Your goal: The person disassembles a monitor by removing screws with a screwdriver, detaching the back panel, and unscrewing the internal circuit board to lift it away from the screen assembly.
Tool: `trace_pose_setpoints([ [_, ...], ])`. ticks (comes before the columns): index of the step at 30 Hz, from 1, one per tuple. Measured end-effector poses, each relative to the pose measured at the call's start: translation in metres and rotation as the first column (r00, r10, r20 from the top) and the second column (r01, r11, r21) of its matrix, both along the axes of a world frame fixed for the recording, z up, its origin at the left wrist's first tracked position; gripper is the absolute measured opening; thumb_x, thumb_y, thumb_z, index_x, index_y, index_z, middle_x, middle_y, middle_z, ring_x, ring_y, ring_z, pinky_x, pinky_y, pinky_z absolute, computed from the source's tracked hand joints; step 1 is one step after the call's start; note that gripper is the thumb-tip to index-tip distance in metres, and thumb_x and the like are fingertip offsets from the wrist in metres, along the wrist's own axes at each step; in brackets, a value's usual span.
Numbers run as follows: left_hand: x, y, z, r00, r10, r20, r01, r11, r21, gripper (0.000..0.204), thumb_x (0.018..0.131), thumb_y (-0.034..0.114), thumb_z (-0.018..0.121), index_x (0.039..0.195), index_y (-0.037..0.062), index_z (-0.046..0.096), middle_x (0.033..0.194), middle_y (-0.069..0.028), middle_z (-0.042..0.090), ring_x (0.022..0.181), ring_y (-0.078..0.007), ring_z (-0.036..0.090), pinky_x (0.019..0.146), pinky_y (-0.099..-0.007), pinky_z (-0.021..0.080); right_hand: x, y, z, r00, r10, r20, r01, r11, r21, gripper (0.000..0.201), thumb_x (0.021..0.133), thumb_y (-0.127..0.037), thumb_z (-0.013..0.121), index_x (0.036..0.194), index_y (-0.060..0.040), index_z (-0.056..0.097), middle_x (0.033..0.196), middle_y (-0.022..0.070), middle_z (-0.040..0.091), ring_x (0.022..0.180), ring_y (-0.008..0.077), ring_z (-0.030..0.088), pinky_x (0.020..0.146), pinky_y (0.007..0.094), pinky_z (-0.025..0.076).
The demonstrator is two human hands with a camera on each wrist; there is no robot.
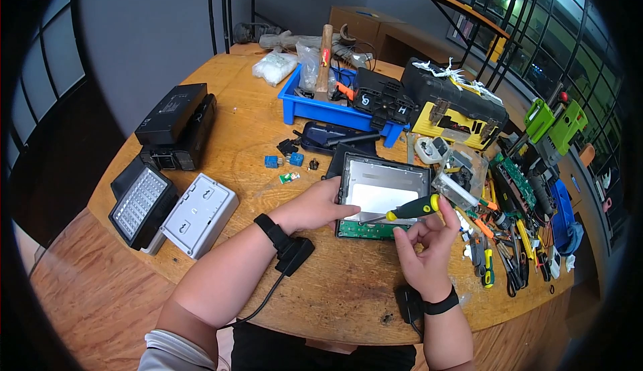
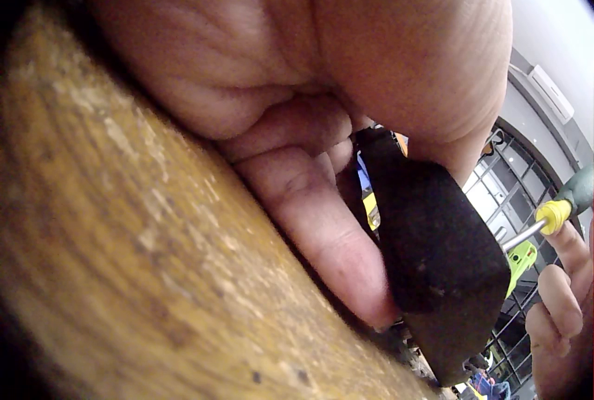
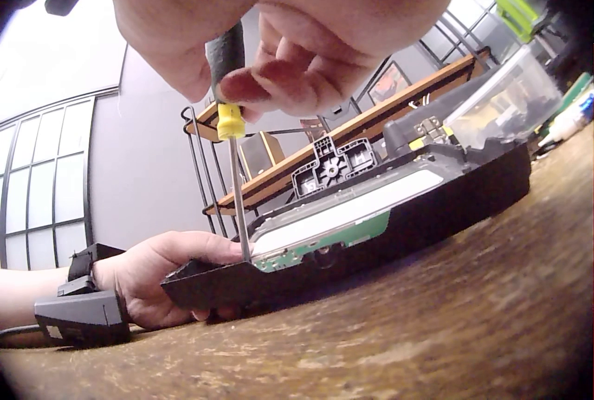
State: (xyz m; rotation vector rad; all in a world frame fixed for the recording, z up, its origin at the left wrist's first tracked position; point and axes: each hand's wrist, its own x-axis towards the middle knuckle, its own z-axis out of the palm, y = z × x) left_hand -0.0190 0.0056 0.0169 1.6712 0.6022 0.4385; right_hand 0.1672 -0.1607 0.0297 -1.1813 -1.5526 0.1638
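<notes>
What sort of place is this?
Probably a small repair workshop or makerspace. Hand tools crowd one side of the wooden table, and the right hand holds a screwdriver to an opened device with a green circuit board.

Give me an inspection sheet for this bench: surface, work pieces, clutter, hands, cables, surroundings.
Surface: wooden table, scuffed; spills, nothing seen
Work pieces: open black case with green circuit board; screwdriver, its tip at the case
Clutter: blue tray and toolbox at the back; loose tools crowd the right
Hands: left hand grips the case; right hand holds the screwdriver
Cables: black cable by the left forearm
Surroundings: shelf behind; gridded windows right
</notes>
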Motion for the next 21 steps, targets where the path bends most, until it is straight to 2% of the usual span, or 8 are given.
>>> trace_pose_setpoints([
  [2,0.0004,-0.0003,-0.0006,1.0,0.0,0.022,0.0,1.0,-0.021,0.054,0.094,0.02,0.075,0.134,-0.0037,0.048,0.101,-0.0078,0.067,0.082,-0.0121,0.065,0.061,-0.0266,0.056,-0.0003,0.0001,0.0001,1.0,-0.003,-0.008,0.003,1.0,-0.003,0.081,0.086,0.01,0.071,0.149,-0.0066,0.022,0.098,0.0078,0.053,0.06,0.0063,0.052,0.05,0.0187,0.037],
  [21,0.0003,0.0003,-0.0017,1.0,0.009,0.016,-0.008,1.0,-0.024,0.055,0.094,0.021,0.075,0.134,-0.0033,0.048,0.101,-0.0079,0.067,0.083,-0.0123,0.065,0.062,-0.0265,0.056,-0.0001,0.0003,-0.0002,1.0,0.01,-0.008,-0.01,1.0,-0.002,0.081,0.087,0.011,0.07,0.149,-0.0064,0.021,0.103,0.0096,0.053,0.061,0.0068,0.052,0.052,0.019,0.038],
])
